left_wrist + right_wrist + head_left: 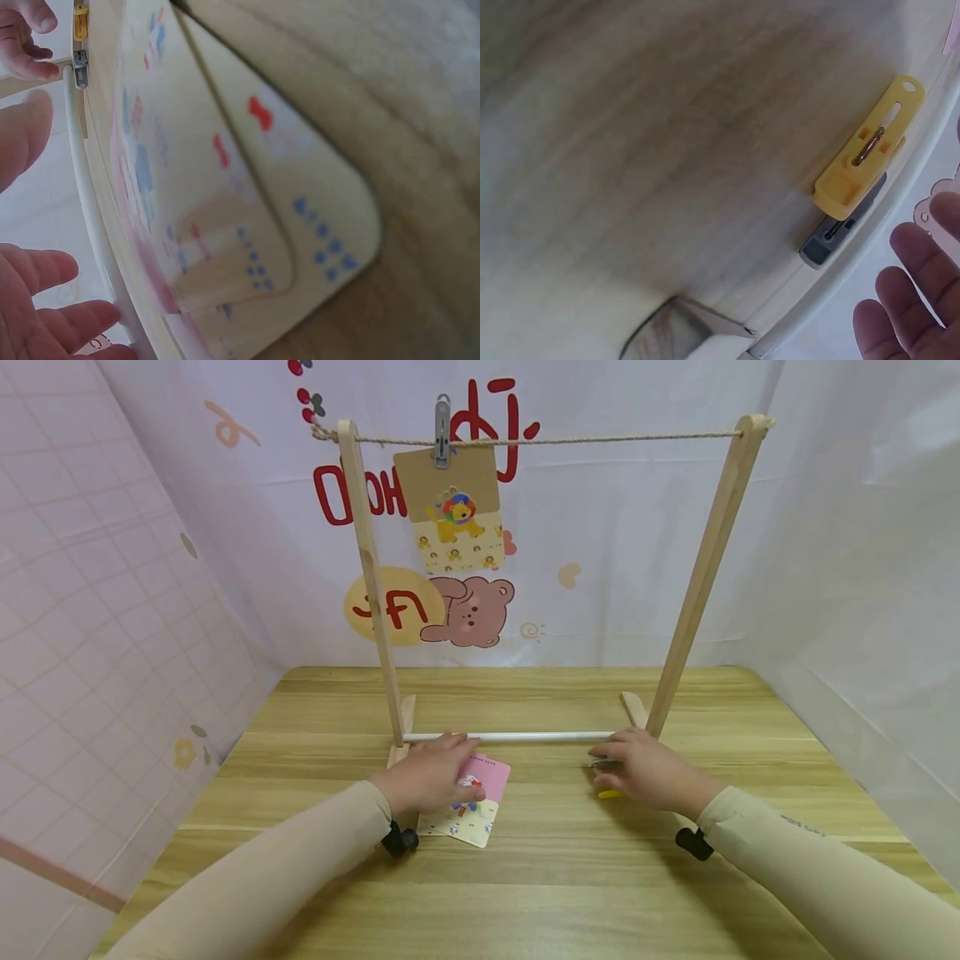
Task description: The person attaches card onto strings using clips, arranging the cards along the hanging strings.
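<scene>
1. We see the two hands well apart: the left hand (435, 772) above the cards, its fingers loosely spread and gripping nothing, the right hand (660, 772) near the other end of the frame, fingers also extended with nothing held.
2. Two cards overlap at an angle on the counter (525, 893); the upper card (202, 195) is pink and cream, and the lower card (322, 217) shows past its edge.
3. Beside the right hand we find a yellow clothespin (870, 150) and a gray clothespin (832, 236) lying next to each other.
4. A wooden frame (708, 572) stands upright, with a white rod (540, 737) across its base; we cannot quite tell whether the left fingertips touch that rod.
5. On the rope (600, 440) between the posts, a second peg (442, 435) holds a lion card (457, 531), left of centre.
</scene>
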A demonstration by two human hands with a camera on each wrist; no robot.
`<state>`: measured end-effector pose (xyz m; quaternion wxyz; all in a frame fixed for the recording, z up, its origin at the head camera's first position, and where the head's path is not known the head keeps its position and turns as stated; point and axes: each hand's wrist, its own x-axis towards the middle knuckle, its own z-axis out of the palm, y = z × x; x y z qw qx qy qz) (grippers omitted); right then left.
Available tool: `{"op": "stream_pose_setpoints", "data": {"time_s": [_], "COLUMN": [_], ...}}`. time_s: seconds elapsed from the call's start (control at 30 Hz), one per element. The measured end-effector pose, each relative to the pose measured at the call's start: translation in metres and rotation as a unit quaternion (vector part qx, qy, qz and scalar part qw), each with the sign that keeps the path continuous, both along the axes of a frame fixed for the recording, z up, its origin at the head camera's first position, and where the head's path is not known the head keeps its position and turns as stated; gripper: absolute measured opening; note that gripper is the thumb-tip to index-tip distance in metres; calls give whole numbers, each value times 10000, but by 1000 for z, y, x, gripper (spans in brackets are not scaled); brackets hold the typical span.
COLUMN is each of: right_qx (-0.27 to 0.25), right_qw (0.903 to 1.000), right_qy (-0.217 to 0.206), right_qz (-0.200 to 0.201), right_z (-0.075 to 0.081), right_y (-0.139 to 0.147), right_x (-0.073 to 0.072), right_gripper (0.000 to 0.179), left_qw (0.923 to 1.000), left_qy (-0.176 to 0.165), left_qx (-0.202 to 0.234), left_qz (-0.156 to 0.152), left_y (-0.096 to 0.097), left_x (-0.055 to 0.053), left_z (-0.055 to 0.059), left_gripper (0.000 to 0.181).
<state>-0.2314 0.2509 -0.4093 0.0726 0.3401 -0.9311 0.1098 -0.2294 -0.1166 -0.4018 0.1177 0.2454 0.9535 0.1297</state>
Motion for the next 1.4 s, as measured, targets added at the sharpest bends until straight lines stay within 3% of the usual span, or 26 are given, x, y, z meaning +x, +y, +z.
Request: {"op": "stream_pose_setpoints", "data": {"time_s": [0.2,0.33,0.6,0.93,1.17,1.4], "right_qx": [158,243,400,661,700,821], "right_qw": [9996,9989,9978,9929,9914,9903], "right_qy": [-193,-384,-405,-984,-1098,-1116], "right_qz": [109,144,353,128,104,-2], "right_z": [-2,-3,-3,2,2,-2], "right_y": [0,0,1,-3,-8,-12], "right_x": [0,-1,-3,-2,-4,-6], "right_gripper": [35,29,13,14,36,32], "left_qw": [9996,9991,9983,9988,9993,9990], "left_qy": [156,79,-22,-16,-130,-149], "left_qx": [-62,-163,-423,-328,-243,-221], "left_qz": [-223,-384,-404,-365,-270,-352], "left_y": [1,1,2,5,6,6], "left_x": [3,7,10,10,10,8], "left_z": [-6,-9,-12,-11,-9,-5], "left_gripper": [86,80,76,75,79,69]}}
